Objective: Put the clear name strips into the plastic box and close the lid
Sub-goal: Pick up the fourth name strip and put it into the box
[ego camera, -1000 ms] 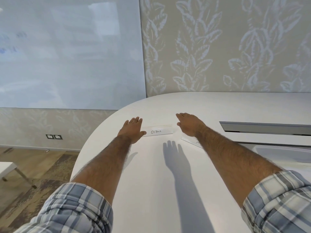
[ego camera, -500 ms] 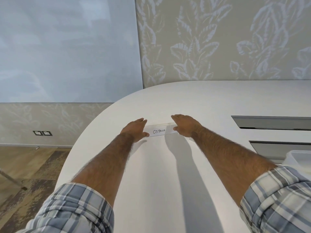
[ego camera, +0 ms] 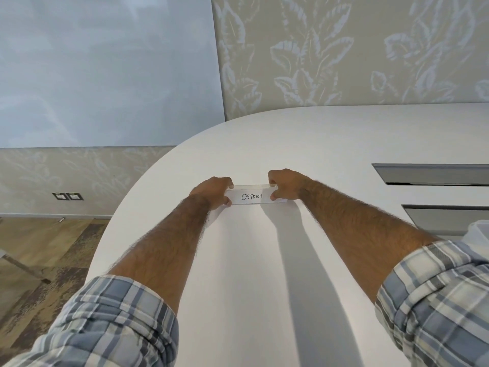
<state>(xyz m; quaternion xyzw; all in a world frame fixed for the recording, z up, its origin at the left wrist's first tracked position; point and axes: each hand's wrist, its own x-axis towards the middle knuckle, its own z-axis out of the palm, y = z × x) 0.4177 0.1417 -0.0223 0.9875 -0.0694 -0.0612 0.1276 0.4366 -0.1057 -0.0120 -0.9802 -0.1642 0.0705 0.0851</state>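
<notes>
While both arms stretch out over the big white rounded desk [ego camera: 238,260], a few things show from left to right. Far on the left, low on the leaf-patterned wall, sit two small dark wall sockets [ego camera: 67,196]. Below them is a brown patterned floor [ego camera: 39,247]. Above them hangs a large pale whiteboard [ego camera: 105,70].

Next comes the left arm, with a rolled-up blue and white checked sleeve [ego camera: 105,327]. The left hand [ego camera: 213,192] is closed on the left end of a clear plastic name strip [ego camera: 251,196], with the fingers on its far edge and the thumb on its near edge.

The strip lies across the middle of the desk, between the two hands. It has a white card inside with the word "OSTRICH" in black pen. I cannot tell if it is resting on the desk or lifted a little.

The right hand [ego camera: 287,185] pinches the right end of the same strip in the same way.

Further right are two long dark slots in the desk [ego camera: 434,174]. At the right edge, just above the right checked sleeve [ego camera: 436,300], a corner of a clear plastic box [ego camera: 477,230] peeks out.
</notes>
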